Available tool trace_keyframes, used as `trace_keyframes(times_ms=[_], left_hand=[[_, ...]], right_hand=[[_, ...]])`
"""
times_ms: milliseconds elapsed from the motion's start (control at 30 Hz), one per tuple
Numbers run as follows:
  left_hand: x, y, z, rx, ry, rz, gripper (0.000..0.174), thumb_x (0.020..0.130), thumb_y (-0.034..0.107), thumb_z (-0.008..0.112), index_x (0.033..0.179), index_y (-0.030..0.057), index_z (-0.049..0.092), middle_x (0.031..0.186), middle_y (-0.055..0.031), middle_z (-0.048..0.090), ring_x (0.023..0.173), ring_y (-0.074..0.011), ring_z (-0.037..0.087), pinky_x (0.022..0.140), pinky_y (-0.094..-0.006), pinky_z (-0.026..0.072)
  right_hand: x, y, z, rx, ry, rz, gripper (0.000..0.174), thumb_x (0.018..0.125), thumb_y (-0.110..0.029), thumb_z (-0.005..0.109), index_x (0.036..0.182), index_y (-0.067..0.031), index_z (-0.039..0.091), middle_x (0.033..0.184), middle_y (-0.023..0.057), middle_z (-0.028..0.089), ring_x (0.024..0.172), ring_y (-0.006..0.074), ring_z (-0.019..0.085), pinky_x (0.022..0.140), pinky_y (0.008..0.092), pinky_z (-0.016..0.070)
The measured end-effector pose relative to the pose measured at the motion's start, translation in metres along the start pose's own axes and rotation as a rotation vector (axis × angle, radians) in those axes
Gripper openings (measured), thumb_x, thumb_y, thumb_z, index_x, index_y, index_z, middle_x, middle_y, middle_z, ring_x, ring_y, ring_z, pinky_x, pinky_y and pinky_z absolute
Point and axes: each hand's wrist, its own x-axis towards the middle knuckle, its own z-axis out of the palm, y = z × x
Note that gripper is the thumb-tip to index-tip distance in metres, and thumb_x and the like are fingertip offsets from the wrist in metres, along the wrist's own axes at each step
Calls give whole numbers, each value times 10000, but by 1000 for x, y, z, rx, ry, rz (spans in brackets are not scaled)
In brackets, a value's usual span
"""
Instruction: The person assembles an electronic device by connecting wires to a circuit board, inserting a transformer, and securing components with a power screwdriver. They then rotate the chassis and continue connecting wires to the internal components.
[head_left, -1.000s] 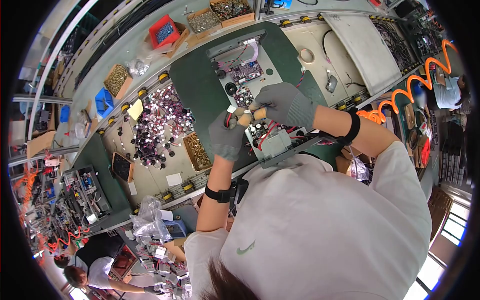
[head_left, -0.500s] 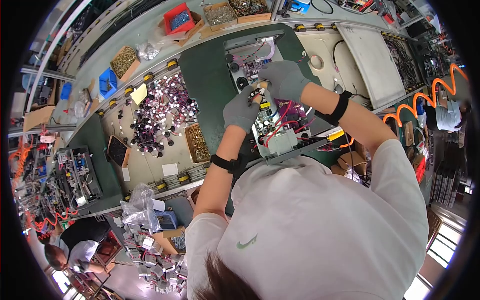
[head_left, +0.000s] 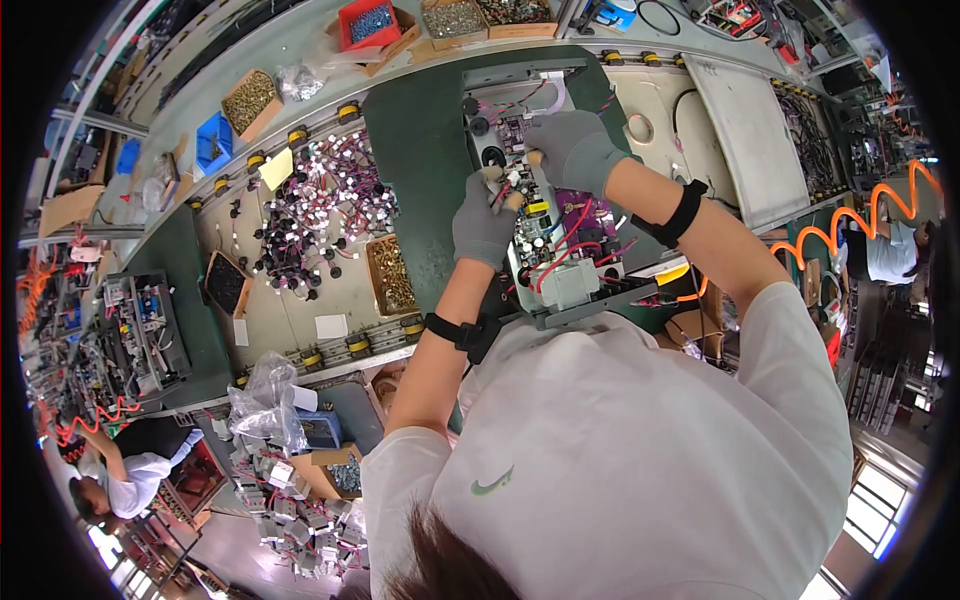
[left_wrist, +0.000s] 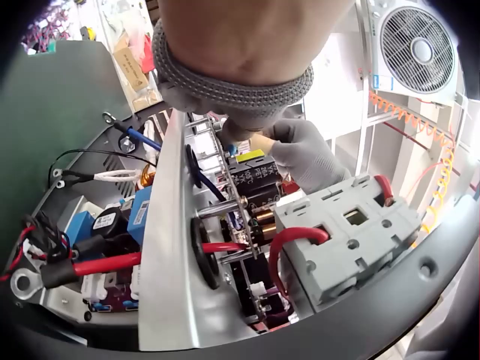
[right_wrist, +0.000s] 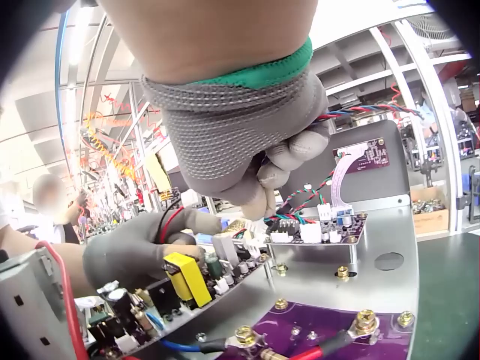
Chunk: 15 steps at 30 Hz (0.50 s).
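Note:
An open metal chassis (head_left: 552, 95) with circuit boards and wiring lies before me in the head view. My gloved left hand (head_left: 485, 222) is over its left edge, gripping a thin red and black wire lead (right_wrist: 171, 219) with a white connector. My gloved right hand (head_left: 575, 150) is farther up, fingers curled around a twisted red, blue and black cable (right_wrist: 375, 109). Its fingertips are close over the small board (right_wrist: 319, 238) with white sockets. Nearer me are a yellow transformer (right_wrist: 186, 279), a purple board (right_wrist: 322, 330) and a grey terminal block (left_wrist: 352, 232) with red cables.
Left of the green work mat (head_left: 415, 130) lies a pile of wired connectors (head_left: 325, 195), beside a box of brass fasteners (head_left: 390, 275). A red bin (head_left: 367, 25) and a blue bin (head_left: 213, 142) stand behind. An orange coiled hose (head_left: 850, 225) hangs at right.
The hands, earlier fingertip to fingertip near the middle of the chassis, are now slightly apart. The right has moved toward the far boards. The head view has shifted.

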Motion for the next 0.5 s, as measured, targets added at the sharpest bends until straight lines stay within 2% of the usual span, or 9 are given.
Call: trace_keyframes(times_ms=[33, 133, 167, 233, 267, 333, 500], left_hand=[[-2, 2, -2, -3, 3, -8, 490, 759, 226, 705, 1168, 47, 502, 1061, -124, 614, 877, -207, 618, 756, -324, 487], [0, 9, -13, -48, -80, -61, 554, 780, 118, 662, 1271, 19, 427, 1180, -126, 545, 1026, -156, 541, 882, -283, 432], [2, 1, -10, -52, -76, -64, 554, 780, 118, 662, 1271, 19, 427, 1180, -126, 545, 1026, -156, 541, 882, -283, 432], [8, -17, -2, -303, -87, 139, 592, 745, 161, 698, 1271, 103, 436, 1060, -143, 605, 979, -227, 599, 849, -323, 461], [12, -21, -2, -307, -83, 138, 592, 745, 161, 698, 1271, 103, 436, 1060, -143, 605, 979, -227, 599, 849, -323, 461], [16, -26, -4, -204, -203, 89, 563, 760, 127, 673, 1274, 90, 447, 1079, -136, 606, 988, -201, 592, 853, -305, 457], [24, -11, -17, -221, -288, 37, 507, 762, 113, 665, 1238, 81, 494, 1044, -100, 618, 944, -157, 588, 820, -278, 460]], right_hand=[[0, 0, 2, 2, 35, -24, 133, 734, -211, 612, 830, -120, 628, 824, 47, 595, 798, 259, 603, 679, 400, 464], [3, -2, 2, -29, 10, -61, 131, 734, -208, 613, 829, -119, 629, 817, 48, 593, 790, 260, 604, 673, 400, 465], [4, -3, 0, -31, 7, -65, 131, 734, -208, 613, 829, -119, 629, 817, 48, 593, 790, 260, 604, 673, 400, 465], [5, -6, -6, -111, -64, -100, 136, 726, -181, 599, 844, -132, 644, 853, 49, 609, 831, 239, 623, 669, 400, 471], [7, -8, -10, -114, -66, -104, 136, 726, -181, 599, 844, -132, 644, 853, 49, 609, 831, 239, 623, 669, 400, 471], [7, -14, -15, -140, -167, -87, 128, 714, -160, 604, 829, -129, 649, 863, 54, 614, 830, 246, 624, 668, 405, 471], [8, -15, -1, -123, -137, -83, 149, 692, -138, 612, 833, -124, 656, 843, 68, 621, 816, 261, 630, 656, 404, 479]])
